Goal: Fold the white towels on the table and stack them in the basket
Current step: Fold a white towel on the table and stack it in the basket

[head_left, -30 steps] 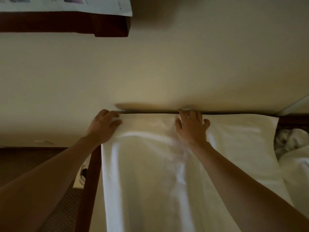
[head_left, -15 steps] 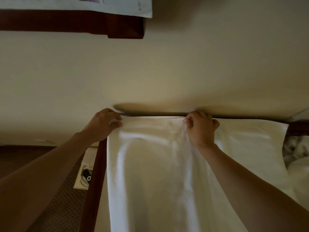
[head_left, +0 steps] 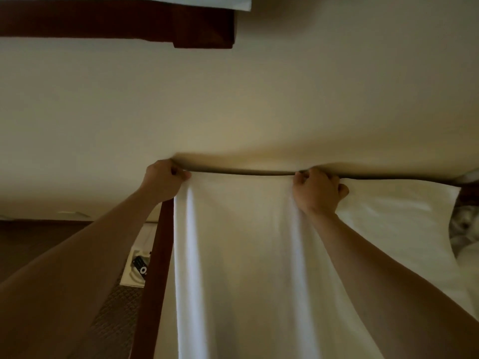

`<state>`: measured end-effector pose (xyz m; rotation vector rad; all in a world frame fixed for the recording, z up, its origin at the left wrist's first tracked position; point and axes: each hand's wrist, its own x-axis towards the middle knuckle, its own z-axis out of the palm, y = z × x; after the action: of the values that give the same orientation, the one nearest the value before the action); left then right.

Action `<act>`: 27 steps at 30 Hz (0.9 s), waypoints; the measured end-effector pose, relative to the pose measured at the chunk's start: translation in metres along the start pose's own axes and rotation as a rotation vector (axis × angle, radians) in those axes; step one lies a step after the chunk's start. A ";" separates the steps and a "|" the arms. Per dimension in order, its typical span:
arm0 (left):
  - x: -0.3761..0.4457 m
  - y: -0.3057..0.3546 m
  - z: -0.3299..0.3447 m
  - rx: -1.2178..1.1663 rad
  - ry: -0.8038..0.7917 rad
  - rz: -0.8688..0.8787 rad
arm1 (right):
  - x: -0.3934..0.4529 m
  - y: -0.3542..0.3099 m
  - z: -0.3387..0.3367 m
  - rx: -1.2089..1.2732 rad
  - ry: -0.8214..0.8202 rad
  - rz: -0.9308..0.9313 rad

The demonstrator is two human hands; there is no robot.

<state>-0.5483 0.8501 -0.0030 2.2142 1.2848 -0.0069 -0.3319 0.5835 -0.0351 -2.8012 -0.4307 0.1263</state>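
While a white towel (head_left: 241, 255) is lying spread across the frame's centre, its far edge is being pinched by the left hand (head_left: 163, 181), grip closed on the corner, right hand (head_left: 317, 191) gripping mid-edge, dark table (head_left: 155, 268) edge at lower left.

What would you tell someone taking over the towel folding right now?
Left hand: fingers curled on the far left corner of the white towel.
Right hand: gripping the same far edge, further right.
The towel lies spread over the table, whose dark wooden edge shows at its left, near the wall. More white cloth sits at the right.
Done: far edge gripped.
Left: fold this towel, then stack it in the basket, which is not in view.
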 end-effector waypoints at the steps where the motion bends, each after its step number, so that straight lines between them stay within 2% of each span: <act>1: -0.001 0.002 0.004 -0.009 0.034 -0.013 | 0.002 -0.003 -0.001 0.007 -0.014 0.033; 4: -0.016 0.007 0.015 -0.106 0.165 -0.053 | -0.003 -0.009 -0.003 -0.017 -0.016 0.054; 6: -0.042 0.010 0.020 -0.185 0.222 -0.049 | -0.028 -0.008 -0.006 -0.001 0.065 -0.025; 8: -0.079 0.007 0.028 -0.265 0.243 -0.014 | -0.072 0.004 -0.014 0.041 0.057 -0.164; 11: -0.148 -0.009 0.040 -0.306 0.202 -0.021 | -0.155 0.045 -0.029 -0.037 -0.150 -0.254; 15: -0.246 -0.025 0.053 -0.355 0.075 -0.101 | -0.256 0.121 -0.046 -0.138 -0.274 -0.126; 18: -0.304 -0.034 0.063 -0.384 0.020 -0.187 | -0.297 0.155 -0.054 -0.220 -0.378 -0.113; 24: -0.376 -0.042 0.083 -0.392 -0.012 -0.219 | -0.309 0.163 -0.049 -0.255 -0.363 -0.131; 27: -0.383 -0.068 0.067 -0.284 0.088 -0.154 | -0.308 0.168 -0.052 -0.247 -0.351 -0.151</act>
<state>-0.7899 0.5389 0.0160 1.8903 1.4062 0.2036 -0.5710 0.3218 -0.0250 -2.9754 -0.7852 0.5727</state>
